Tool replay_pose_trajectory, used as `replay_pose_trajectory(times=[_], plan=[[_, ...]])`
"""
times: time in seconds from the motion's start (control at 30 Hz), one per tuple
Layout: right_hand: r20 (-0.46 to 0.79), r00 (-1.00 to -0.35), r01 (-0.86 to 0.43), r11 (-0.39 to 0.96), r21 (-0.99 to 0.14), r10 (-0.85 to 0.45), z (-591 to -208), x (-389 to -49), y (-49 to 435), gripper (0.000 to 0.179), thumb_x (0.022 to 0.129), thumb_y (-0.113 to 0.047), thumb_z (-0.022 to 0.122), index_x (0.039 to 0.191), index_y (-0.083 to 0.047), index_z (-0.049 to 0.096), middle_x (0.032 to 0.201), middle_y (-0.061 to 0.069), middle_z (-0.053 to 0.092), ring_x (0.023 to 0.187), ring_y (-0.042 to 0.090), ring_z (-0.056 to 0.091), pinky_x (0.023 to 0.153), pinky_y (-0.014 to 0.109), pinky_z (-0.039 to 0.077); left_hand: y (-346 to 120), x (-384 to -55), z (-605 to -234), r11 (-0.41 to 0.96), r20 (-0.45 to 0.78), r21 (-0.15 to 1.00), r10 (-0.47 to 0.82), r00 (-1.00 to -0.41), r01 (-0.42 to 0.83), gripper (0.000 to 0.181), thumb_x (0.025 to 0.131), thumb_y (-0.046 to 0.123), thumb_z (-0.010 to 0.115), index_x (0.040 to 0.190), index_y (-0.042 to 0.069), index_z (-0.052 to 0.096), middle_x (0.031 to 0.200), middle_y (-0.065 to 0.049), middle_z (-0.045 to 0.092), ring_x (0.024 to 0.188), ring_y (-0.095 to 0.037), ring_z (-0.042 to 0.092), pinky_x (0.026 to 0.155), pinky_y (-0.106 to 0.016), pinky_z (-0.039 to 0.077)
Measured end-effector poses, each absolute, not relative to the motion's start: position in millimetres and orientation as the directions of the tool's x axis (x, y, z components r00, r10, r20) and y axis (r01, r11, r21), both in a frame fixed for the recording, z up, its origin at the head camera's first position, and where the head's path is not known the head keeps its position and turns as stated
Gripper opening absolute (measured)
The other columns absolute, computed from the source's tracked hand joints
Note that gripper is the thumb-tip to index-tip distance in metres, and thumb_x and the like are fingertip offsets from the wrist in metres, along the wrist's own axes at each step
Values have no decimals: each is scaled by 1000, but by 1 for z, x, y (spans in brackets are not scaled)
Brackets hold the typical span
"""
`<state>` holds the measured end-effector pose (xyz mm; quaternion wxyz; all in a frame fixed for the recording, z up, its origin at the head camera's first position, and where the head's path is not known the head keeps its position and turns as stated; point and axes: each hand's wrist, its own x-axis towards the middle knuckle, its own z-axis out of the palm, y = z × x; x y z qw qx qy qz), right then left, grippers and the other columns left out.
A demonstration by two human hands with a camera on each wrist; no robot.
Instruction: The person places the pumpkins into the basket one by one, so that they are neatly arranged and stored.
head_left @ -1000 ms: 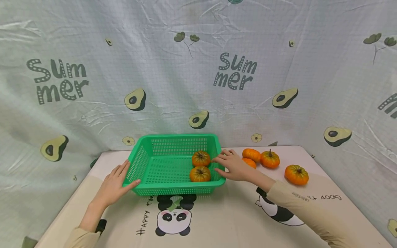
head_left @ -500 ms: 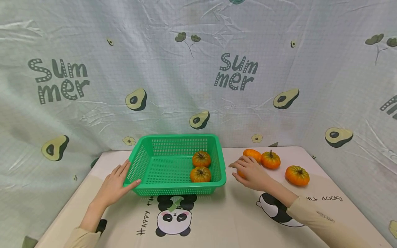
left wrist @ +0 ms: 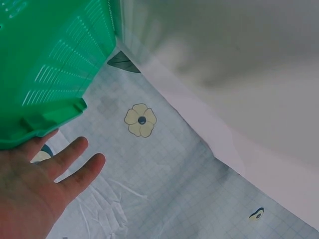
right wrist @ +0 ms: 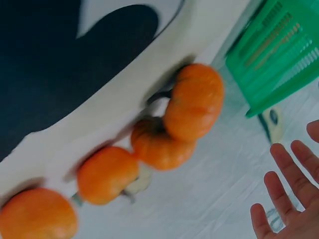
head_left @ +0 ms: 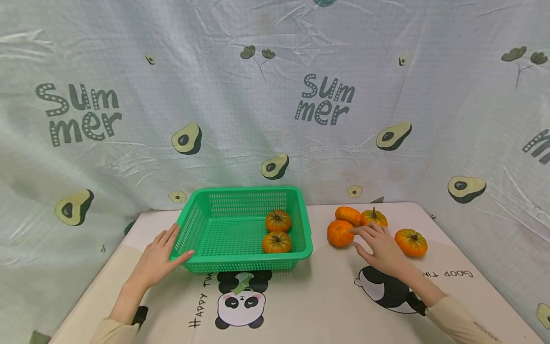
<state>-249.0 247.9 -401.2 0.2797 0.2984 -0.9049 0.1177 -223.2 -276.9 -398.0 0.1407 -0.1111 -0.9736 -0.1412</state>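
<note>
My left hand (head_left: pixel 156 255) rests with spread fingers against the left side of a green plastic basket (head_left: pixel 247 258); its fingers also lie at the basket's rim in the left wrist view. Inside the basket, at its right end, sit two small pumpkins, a rear pumpkin (head_left: pixel 278 221) and a front pumpkin (head_left: pixel 277 242). My right hand (head_left: pixel 382 248) holds nothing, its fingers extended above the table. Its fingertips are close to an orange pumpkin (head_left: pixel 340 233) right of the basket. In the right wrist view the fingers (right wrist: pixel 286 199) are spread apart.
Behind that pumpkin lie an orange pumpkin (head_left: pixel 348 216) and a stemmed pumpkin (head_left: pixel 374 218), partly covered by my right hand. Another pumpkin (head_left: pixel 410 242) sits farther right. A printed curtain (head_left: pixel 232 95) hangs behind the table (head_left: pixel 318 306).
My right hand has moved from the basket's right rim out to the right, past the nearest orange pumpkin, which now shows fully. The left hand has stayed at the basket.
</note>
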Motion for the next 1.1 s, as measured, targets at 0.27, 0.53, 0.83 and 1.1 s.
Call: replay_pose_trajectory(times=[0.27, 0.53, 0.83, 1.1], plan=[[600, -709, -492, 869, -46, -370, -403, -246, 279, 27, 72, -12, 69, 97, -5, 62, 93, 11, 64, 91, 25, 47, 79, 45, 35, -275, -221, -395, 937, 302, 244, 171, -938, 250, 83, 83, 51, 51, 139, -4, 24, 143, -23, 26, 124, -47, 28, 92, -63, 29], [636, -711, -413, 910, -34, -300, -400, -246, 301, 32, 70, -8, 68, 101, -2, 60, 91, 15, 64, 89, 29, 46, 74, 47, 35, -276, -222, -398, 933, 317, 248, 175, -932, 259, 82, 83, 50, 52, 139, -5, 24, 142, -24, 27, 123, -45, 29, 91, -63, 29], [609, -767, -344, 931, -122, -203, -402, -249, 319, 35, 74, -7, 63, 107, 0, 55, 99, 21, 59, 91, 32, 42, 75, 49, 31, -277, -224, -399, 929, 323, 256, 178, -930, 267, 82, 83, 49, 52, 138, -5, 25, 142, -24, 27, 124, -45, 29, 92, -62, 29], [545, -829, -264, 948, -179, -128, -410, -254, 326, 39, 77, -10, 60, 112, 5, 50, 109, 26, 50, 96, 38, 38, 76, 52, 28, -277, -224, -400, 930, 319, 256, 175, -932, 262, 82, 83, 49, 52, 139, -5, 24, 142, -24, 27, 124, -46, 29, 91, -63, 29]])
